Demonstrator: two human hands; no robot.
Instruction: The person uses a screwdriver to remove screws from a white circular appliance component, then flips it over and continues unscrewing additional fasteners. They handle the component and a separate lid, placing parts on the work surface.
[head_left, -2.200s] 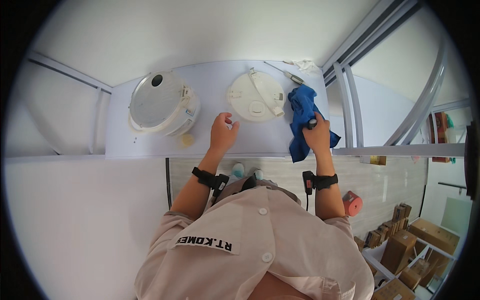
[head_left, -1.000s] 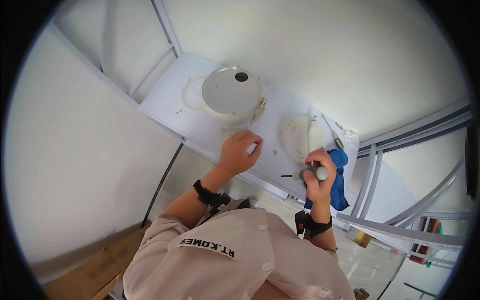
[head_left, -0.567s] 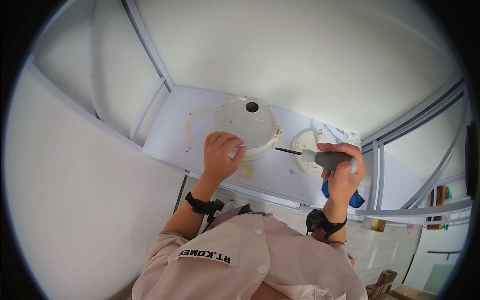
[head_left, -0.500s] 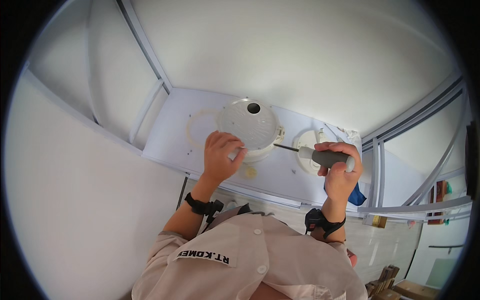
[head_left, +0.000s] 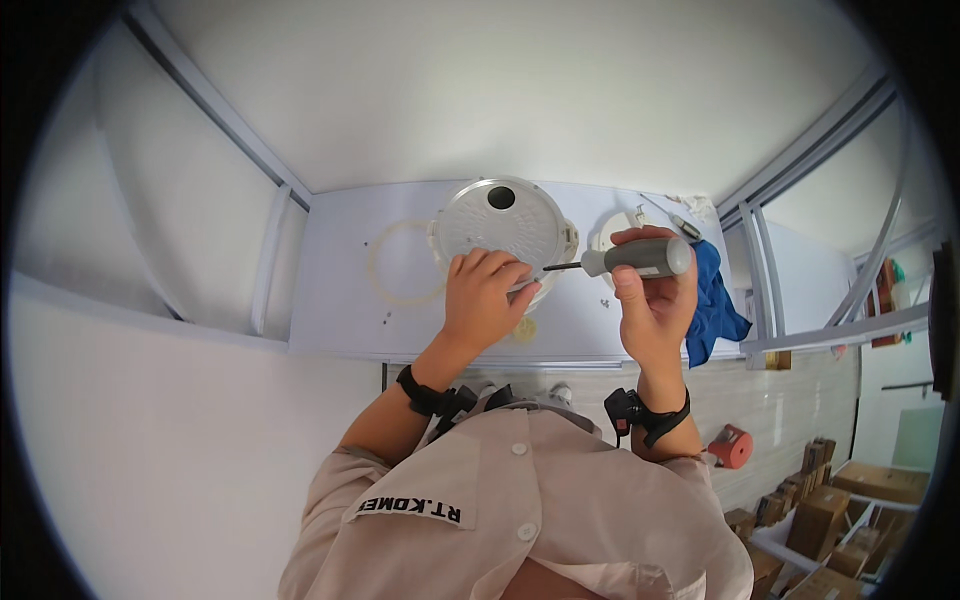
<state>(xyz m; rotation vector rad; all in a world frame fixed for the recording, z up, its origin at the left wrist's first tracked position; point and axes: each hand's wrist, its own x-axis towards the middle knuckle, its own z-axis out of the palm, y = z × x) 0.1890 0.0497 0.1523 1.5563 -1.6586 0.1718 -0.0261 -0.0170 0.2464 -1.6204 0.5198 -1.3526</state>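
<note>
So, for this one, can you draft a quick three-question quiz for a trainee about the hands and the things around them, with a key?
1. Multiple choice: what is the right hand holding?
A) a hammer
B) a grey-handled screwdriver
C) a paintbrush

2. True or false: the blue cloth lies to the right of the round metal-topped appliance.

3. Open: which way does the held tool's shaft point?

Key:
1. B
2. True
3. To the left, toward the left hand.
</note>
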